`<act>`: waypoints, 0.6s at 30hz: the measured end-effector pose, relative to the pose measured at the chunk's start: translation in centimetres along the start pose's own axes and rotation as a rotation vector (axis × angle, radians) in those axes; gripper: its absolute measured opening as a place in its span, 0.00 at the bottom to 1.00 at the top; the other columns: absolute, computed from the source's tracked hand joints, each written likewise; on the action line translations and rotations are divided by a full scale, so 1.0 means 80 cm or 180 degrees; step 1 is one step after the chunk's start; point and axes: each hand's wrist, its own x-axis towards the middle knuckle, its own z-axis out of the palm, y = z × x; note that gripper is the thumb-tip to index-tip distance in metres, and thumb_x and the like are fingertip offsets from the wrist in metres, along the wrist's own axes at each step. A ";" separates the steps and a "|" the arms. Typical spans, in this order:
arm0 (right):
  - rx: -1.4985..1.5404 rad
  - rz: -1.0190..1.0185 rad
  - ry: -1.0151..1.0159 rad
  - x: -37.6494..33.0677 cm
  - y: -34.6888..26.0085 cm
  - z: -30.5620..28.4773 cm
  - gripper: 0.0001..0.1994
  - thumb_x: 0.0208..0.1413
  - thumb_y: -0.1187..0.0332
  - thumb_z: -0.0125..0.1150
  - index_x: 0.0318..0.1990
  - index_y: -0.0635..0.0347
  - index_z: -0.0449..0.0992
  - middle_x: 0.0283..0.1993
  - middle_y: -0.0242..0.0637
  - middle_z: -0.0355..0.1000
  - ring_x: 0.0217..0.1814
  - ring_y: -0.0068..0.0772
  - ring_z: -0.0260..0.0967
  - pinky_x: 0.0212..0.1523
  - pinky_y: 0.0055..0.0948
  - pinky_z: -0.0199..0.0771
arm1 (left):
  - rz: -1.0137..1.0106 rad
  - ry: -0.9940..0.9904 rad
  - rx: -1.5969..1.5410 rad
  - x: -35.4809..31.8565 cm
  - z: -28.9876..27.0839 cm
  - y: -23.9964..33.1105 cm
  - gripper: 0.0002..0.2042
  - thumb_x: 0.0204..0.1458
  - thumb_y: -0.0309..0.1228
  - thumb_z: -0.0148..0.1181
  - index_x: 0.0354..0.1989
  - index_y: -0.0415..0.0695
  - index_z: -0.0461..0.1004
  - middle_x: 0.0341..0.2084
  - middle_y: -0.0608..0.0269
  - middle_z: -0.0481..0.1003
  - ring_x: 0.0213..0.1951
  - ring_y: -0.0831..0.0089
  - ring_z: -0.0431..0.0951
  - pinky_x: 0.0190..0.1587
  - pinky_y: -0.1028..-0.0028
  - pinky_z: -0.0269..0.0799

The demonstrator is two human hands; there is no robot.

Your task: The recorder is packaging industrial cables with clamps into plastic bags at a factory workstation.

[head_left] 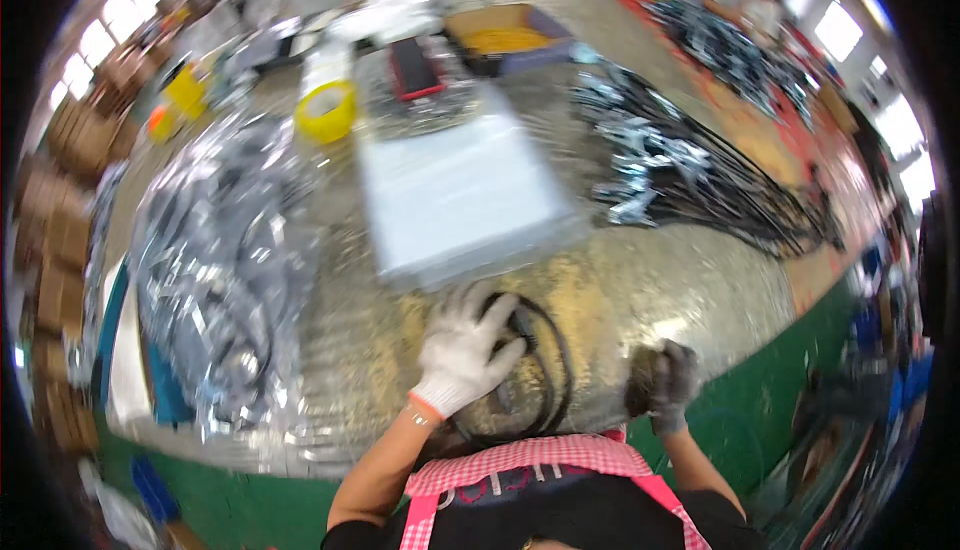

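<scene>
My left hand (465,345), in a white knit glove, rests on the near part of the table with its fingers spread. Its index finger lies against a looped black cable (566,360), next to a thicker dark part of it. The loop hangs back toward my apron. My right hand (676,386), in a grey-palmed glove, is at the table's near right edge, its fingers curled beside a dark brown thing (642,380). Blur hides what that thing is. Beyond my left hand lies a stack of clear plastic bags (460,185).
Bagged dark cables (225,260) heap on the left. A bundle of black cables (720,175) with silvery ends lies right. Farther back are yellow tape (326,112), a red-black box (414,70) and an open carton (505,35). Another person (750,5) is at the far right.
</scene>
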 end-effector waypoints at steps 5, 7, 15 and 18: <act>-0.0146 0.4566 -0.0781 -0.358 -0.006 -0.048 0.18 0.62 0.62 0.47 0.55 0.62 0.65 0.50 0.45 0.70 0.48 0.35 0.69 0.52 0.30 0.65 | 0.0076 -0.0112 0.0083 0.010 0.015 0.007 0.26 0.42 0.43 0.59 0.52 0.46 0.69 0.52 0.53 0.64 0.55 0.52 0.62 0.58 0.54 0.56; 0.0028 0.5602 -0.1759 -0.478 -0.055 -0.024 0.17 0.62 0.62 0.47 0.54 0.62 0.66 0.49 0.45 0.70 0.48 0.35 0.69 0.52 0.30 0.65 | 0.0112 -0.0126 0.0105 0.010 0.016 0.016 0.26 0.43 0.41 0.60 0.52 0.47 0.69 0.53 0.52 0.64 0.56 0.51 0.62 0.58 0.54 0.56; 0.0940 0.6155 -0.2044 -0.535 -0.106 0.050 0.14 0.62 0.65 0.46 0.49 0.63 0.70 0.48 0.45 0.71 0.49 0.34 0.69 0.52 0.29 0.65 | -0.0084 -0.0280 0.0244 0.005 0.023 0.021 0.26 0.45 0.40 0.60 0.54 0.48 0.68 0.55 0.51 0.63 0.59 0.51 0.59 0.61 0.54 0.53; 0.0618 0.5848 -0.1337 -0.488 -0.036 0.046 0.13 0.62 0.66 0.46 0.48 0.63 0.71 0.48 0.45 0.71 0.50 0.34 0.69 0.52 0.29 0.65 | -0.0180 -0.0308 0.0153 0.002 0.019 0.016 0.26 0.44 0.41 0.60 0.54 0.48 0.69 0.55 0.51 0.63 0.59 0.51 0.60 0.61 0.54 0.53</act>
